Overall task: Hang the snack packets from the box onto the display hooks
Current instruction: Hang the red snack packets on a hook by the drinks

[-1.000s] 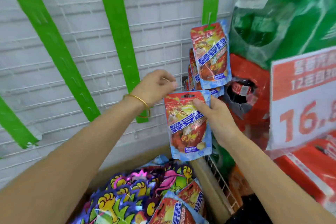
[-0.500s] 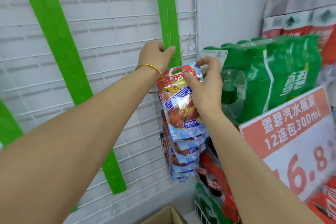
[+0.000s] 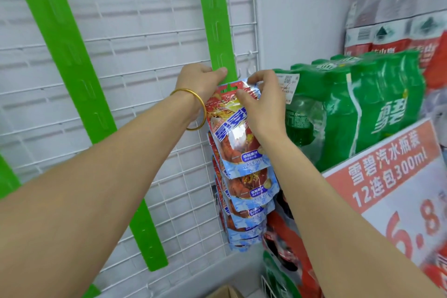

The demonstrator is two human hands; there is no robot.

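Item in hand: one red-and-blue snack packet (image 3: pixel 229 138), held flat against the green strip (image 3: pixel 217 19) on the white wire grid (image 3: pixel 145 31). Left hand (image 3: pixel 203 80): grips the strip just above the packet, thumb across its front; gold bangle (image 3: pixel 193 109) on the wrist. Right hand (image 3: pixel 263 104): pinches the packet's top edge, thumb on the face, fingers curled over the top. A bit of green, likely the hook (image 3: pixel 228 85), shows at the packet's hang slot, so it looks seated or nearly so, not yet released. Done: several matching hung packets (image 3: pixel 254 191) overlap in a column below it on the same strip. Left: the upper length of this strip is bare, as is a second strip (image 3: pixel 72 55) to its left. Box (image 3: pixel 226 293): only a cardboard corner shows at the bottom edge; contents out of view, so remaining stock cannot be told. Judged partway through. Nearby: green soda packs (image 3: pixel 362 104) and a red-and-white price sign (image 3: pixel 399 176) to the right.
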